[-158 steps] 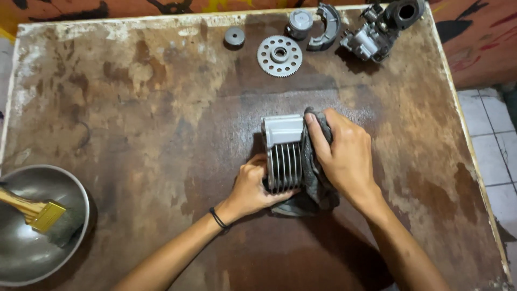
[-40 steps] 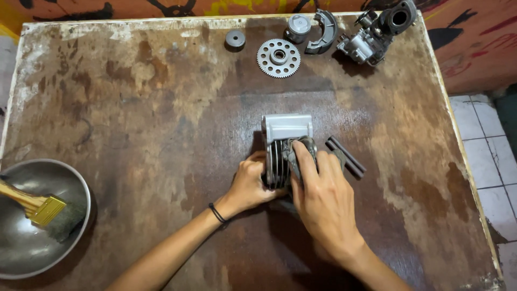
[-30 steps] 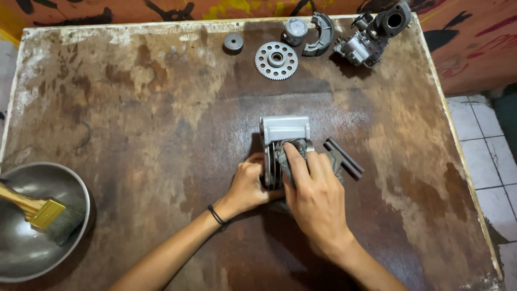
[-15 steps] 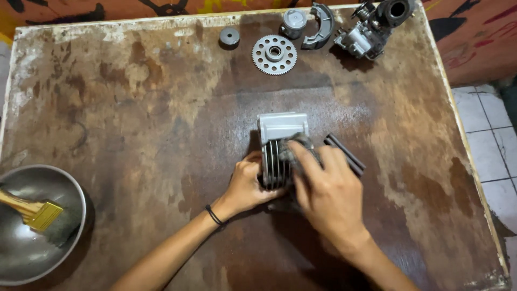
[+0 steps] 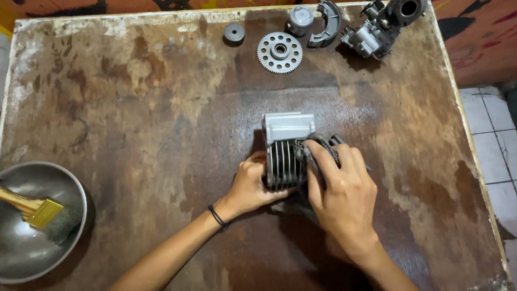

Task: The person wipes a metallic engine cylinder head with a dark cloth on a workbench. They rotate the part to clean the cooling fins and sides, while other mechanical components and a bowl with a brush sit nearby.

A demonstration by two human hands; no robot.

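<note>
A grey finned engine cylinder (image 5: 284, 145) lies in the middle of a stained brown table (image 5: 134, 108). My left hand (image 5: 252, 186) grips its left, near side and steadies it. My right hand (image 5: 339, 188) presses a dark rag (image 5: 318, 146) against the fins on the cylinder's right side, with the fingers curled over the cloth. Part of the rag is hidden under my right hand.
Along the far edge lie a small gear (image 5: 233, 33), a large toothed sprocket (image 5: 279, 52), a piston (image 5: 299, 19), a brake shoe (image 5: 328, 22) and a carburettor (image 5: 382, 24). A metal bowl (image 5: 21, 253) holding a brush (image 5: 32, 207) sits at the near left corner. Tiled floor shows on the right.
My right hand with the rag has moved from the cylinder's right end down and left onto the fins. The left hand has kept its hold.
</note>
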